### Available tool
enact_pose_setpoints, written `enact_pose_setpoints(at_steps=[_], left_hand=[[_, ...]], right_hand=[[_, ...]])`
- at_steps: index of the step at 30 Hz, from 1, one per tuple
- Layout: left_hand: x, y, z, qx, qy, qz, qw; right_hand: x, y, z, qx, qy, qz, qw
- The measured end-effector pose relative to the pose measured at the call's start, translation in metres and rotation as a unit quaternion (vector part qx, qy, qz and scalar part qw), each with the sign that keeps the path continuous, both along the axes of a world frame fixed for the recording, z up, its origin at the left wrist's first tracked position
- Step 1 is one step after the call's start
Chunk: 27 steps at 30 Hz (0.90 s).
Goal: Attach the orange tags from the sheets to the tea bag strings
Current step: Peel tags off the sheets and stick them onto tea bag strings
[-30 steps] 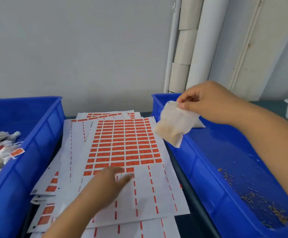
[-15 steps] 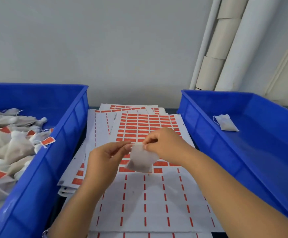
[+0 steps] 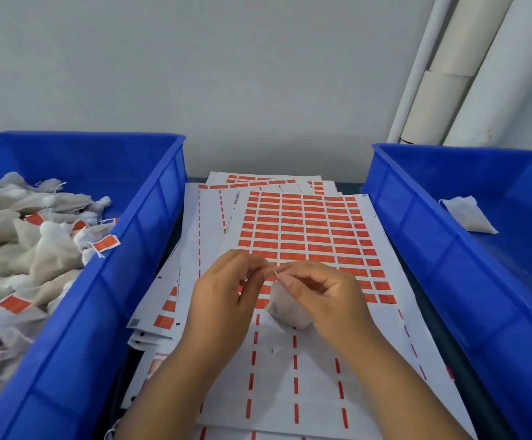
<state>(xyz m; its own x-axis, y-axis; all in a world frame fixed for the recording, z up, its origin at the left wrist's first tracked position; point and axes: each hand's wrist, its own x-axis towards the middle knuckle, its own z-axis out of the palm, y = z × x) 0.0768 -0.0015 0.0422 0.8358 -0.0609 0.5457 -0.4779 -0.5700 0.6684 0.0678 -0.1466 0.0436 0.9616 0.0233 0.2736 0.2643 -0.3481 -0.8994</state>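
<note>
The left hand (image 3: 223, 300) and right hand (image 3: 325, 296) meet fingertip to fingertip, both pinching something tiny. A tea bag (image 3: 287, 308) hangs under the right hand. The tag sheet (image 3: 306, 230) lies under both hands.

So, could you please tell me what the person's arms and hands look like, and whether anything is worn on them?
Both forearms are bare, with no sleeves in view. The left hand and right hand wear no gloves, rings or watch that can be seen.
</note>
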Motion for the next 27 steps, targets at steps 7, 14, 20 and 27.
enact_pose_setpoints(at_steps=[7,14,20,27], left_hand=[[0.001,-0.002,-0.003,0.024,-0.002,0.074,0.997],[0.008,0.006,-0.001,-0.019,0.021,0.181,0.983],[0.012,0.003,-0.005,-0.061,0.06,0.185,0.979],[0.012,0.006,-0.005,-0.108,0.03,0.192,0.975]], right_hand=[[0.002,-0.014,-0.009,-0.022,0.06,0.031,0.997],[-0.002,-0.014,-0.006,-0.033,0.074,0.111,0.99],[-0.003,-0.013,-0.006,-0.033,0.106,0.137,0.984],[-0.002,-0.007,-0.007,-0.083,0.159,0.1,0.979]])
